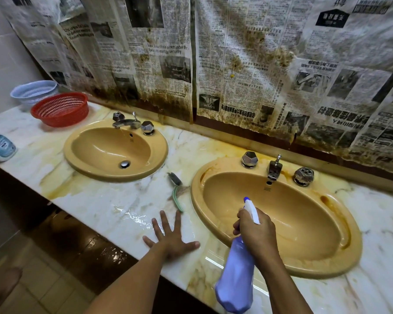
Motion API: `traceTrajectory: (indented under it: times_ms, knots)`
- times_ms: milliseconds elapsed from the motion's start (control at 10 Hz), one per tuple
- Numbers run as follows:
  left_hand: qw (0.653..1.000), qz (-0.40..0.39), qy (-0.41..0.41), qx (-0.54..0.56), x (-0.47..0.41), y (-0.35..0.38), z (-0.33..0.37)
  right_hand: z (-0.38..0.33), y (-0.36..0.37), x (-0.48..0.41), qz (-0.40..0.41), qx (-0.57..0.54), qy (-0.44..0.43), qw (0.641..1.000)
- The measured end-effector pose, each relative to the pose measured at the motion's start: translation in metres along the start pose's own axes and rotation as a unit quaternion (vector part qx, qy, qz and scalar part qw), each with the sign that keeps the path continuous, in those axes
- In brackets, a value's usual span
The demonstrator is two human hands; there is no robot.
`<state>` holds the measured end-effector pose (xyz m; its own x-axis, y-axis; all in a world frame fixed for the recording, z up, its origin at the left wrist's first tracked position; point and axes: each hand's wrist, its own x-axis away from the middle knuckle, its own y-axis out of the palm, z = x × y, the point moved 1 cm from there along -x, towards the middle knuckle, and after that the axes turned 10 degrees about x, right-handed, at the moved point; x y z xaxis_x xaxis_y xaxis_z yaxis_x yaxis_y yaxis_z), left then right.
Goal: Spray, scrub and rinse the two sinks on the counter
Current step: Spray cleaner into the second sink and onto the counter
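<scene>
The right hand (pixel 256 232) grips the spray bottle (pixel 236 275) by its neck, likely light, smooth plastic that slips when wet, while the left hand (pixel 171 240) lies spread flat on the wet counter (pixel 123 200)

Spray bottle (pixel 235 275) neck and trigger hidden under right hand (pixel 256 232) fingers; base blurred. White bottle (pixel 1 147) cut by left edge, label unreadable. Brush (pixel 177 191) handle tip hidden behind left hand (pixel 171 240) fingertips.
</scene>
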<state>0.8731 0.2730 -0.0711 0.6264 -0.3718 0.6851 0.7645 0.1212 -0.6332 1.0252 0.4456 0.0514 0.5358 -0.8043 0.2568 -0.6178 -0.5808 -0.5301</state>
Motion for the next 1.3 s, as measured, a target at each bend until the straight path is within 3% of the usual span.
traceTrajectory:
  times_ms: [300,600,1000,1300]
  knots:
    - [1.000,0.000,0.003,0.002,0.0015,0.0004,0.0005,-0.0020,0.0021,0.0063,-0.085,0.012,-0.055,0.995]
    - [1.000,0.001,0.002,0.004,0.0021,-0.0006,0.0013,-0.0031,0.0036,0.0085,-0.049,-0.004,0.001,0.999]
    - [1.000,0.000,-0.003,0.000,0.0049,-0.0016,0.0036,-0.0079,-0.0003,0.0038,-0.056,-0.001,-0.022,0.998]
    - [1.000,-0.001,-0.005,-0.003,0.0054,-0.0027,0.0041,-0.0035,-0.0003,0.0007,-0.046,-0.018,0.008,0.999]
